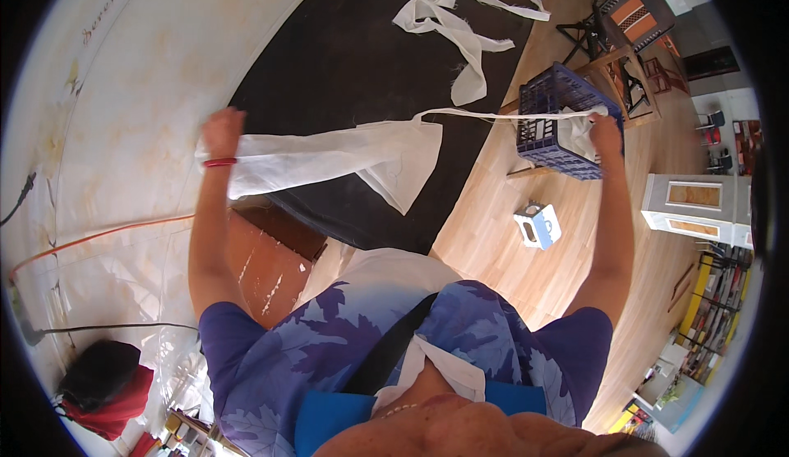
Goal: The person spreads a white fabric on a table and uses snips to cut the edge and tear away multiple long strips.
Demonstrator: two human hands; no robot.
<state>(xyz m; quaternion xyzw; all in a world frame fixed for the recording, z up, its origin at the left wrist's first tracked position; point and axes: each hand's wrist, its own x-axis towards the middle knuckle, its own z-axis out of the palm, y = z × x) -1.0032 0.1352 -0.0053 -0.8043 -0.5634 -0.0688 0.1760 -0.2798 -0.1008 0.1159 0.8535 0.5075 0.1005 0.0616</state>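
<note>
A white fabric piece (320, 155) lies spread over the black-covered table (345, 50). At its left end my left hand (223, 131), with a red bracelet at the wrist, is closed on the cloth's edge. From the cloth's right corner a narrow white strip (487, 113) runs taut to the right. Its far end is pinched in my right hand (604, 129), which is over the blue plastic crate (564, 158). More white cloth (576, 133) lies inside the crate. Frayed white fabric strips (462, 31) lie crumpled at the table's far side.
A pale wall (135, 87) borders the table on the left. A brown board-like surface (271, 272) is below the left forearm. On the wooden floor stand a small white and blue stool (538, 226) and a folding chair (635, 13). An orange cable (111, 232) runs along the left.
</note>
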